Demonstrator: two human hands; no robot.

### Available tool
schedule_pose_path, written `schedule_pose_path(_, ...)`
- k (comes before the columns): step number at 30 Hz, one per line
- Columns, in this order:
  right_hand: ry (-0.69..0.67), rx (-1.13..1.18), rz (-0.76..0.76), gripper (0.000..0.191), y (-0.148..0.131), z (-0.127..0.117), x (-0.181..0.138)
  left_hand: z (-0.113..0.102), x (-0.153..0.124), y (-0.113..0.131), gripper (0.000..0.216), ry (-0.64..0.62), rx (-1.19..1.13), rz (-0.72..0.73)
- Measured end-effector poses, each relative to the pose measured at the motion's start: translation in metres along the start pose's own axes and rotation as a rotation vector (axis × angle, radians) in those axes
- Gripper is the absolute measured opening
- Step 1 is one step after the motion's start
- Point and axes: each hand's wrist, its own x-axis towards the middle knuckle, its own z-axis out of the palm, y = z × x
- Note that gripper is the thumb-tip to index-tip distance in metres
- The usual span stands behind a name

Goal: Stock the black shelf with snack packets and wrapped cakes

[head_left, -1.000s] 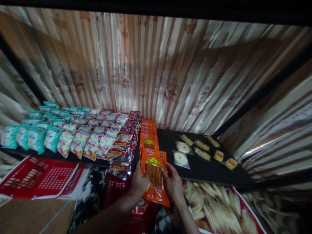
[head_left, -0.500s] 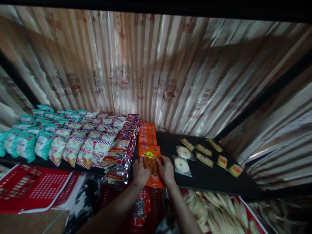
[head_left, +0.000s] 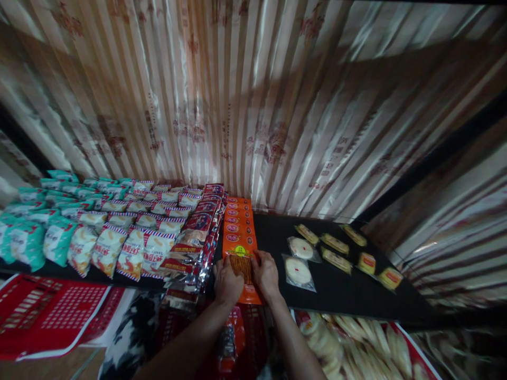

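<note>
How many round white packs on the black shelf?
2. The front white pack lies nearer the front edge of the black shelf, right of the orange packs; the rear white pack lies just behind it. Any stacked underneath would be hidden.

The front snack packet (head_left: 242, 267) is orange with a yellow label and a window showing brown sticks; the orange packets (head_left: 238, 220) behind it bear pinkish oval logos. Sachets (head_left: 200, 221) are dark red and silver, chip bags (head_left: 158, 253) white with red-and-blue striped edges, and puffy bags (head_left: 60, 240) turquoise and white. White round cakes (head_left: 298, 272) carry a red mark on a black shelf (head_left: 344, 295). A red basket (head_left: 81, 338) has a grid pattern and whitish rim; pleated sheeting (head_left: 206, 79) is striped beige and brown with dark reddish motifs.
</note>
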Motion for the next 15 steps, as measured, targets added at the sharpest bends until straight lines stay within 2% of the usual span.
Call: schedule_pose_path(15,-0.071,-0.062,0.039,0.039,-0.0072,-0.0033,0.0029,0.0046,-0.0006,0.0006,0.057,0.046,0.029,0.009)
